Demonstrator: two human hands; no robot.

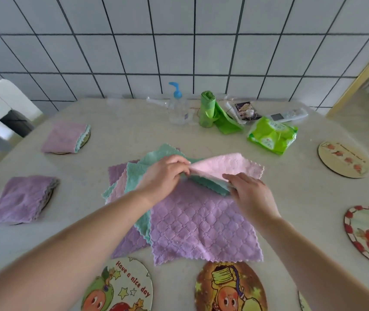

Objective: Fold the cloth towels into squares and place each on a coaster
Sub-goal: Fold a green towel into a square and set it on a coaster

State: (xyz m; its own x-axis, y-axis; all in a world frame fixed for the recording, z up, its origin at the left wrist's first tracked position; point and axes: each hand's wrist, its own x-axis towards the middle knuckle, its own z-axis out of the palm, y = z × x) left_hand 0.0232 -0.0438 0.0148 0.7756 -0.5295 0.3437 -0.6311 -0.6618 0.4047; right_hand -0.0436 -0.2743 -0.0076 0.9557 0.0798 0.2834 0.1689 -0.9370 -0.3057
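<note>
Left hand (167,170) pinches the near corner of the pink towel (230,166), lifting it off the towel pile (201,223) at mid-tabletop (291,187); right hand (249,190) grips the same towel's edge; two folded purple towels (21,198) sit on coasters at left.

Quilted lilac towel (203,223), pink-and-mint towel (228,167) (scalloped edges), white-tiled wall (134,52)
</note>
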